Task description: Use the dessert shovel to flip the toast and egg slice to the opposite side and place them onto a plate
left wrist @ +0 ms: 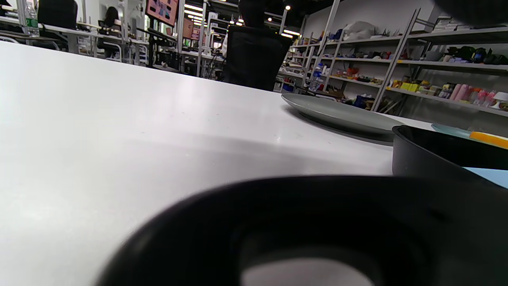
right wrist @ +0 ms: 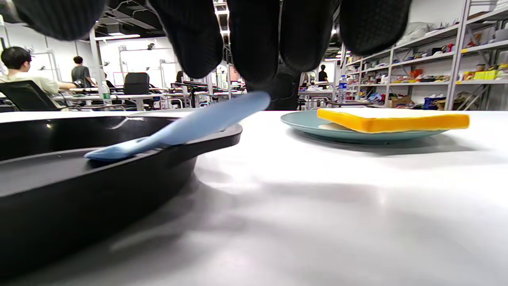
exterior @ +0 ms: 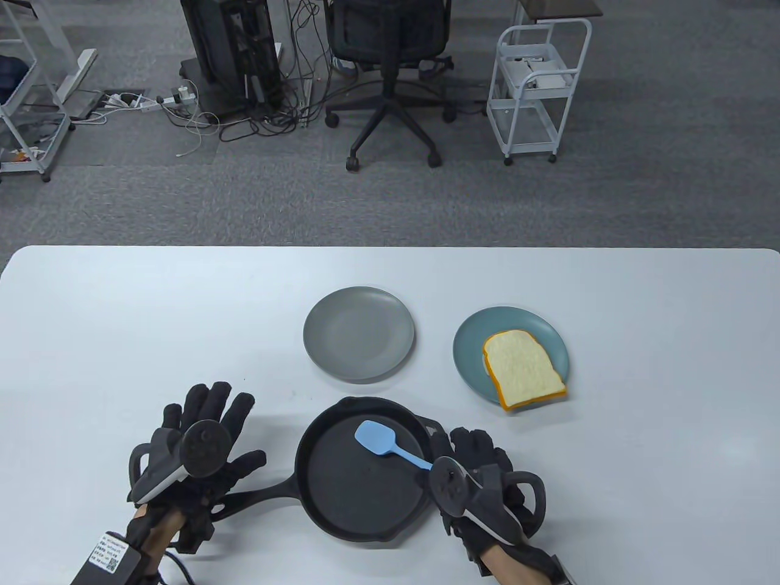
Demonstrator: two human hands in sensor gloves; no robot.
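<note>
Fingers [right wrist: 254,39] of right hand [exterior: 481,481] grasp blue dessert shovel [exterior: 381,440], blade lying in empty skillet [exterior: 359,481]; left hand [exterior: 195,451] flat, released. Toast [exterior: 523,367] sits on teal plate [exterior: 469,341] at 2 o'clock; no egg slice visible. Next, probably lift shovel out level, slide blade low under toast.

A white tabletop [exterior: 122,317] with rounded far corners stands on grey carpet [exterior: 640,201]. Beyond it is a black office chair [exterior: 390,67] on castors, with a white wire trolley [exterior: 539,85] to its right and a dark equipment stand [exterior: 234,55] to its left. Loose cables and a power strip [exterior: 161,100] lie on the floor near that stand. The wrist views show a large, brightly lit workroom: metal shelving [left wrist: 436,63] stacked with small goods, desks and chairs, ceiling lights [right wrist: 119,36], and people [right wrist: 81,73] standing and sitting in the distance.
</note>
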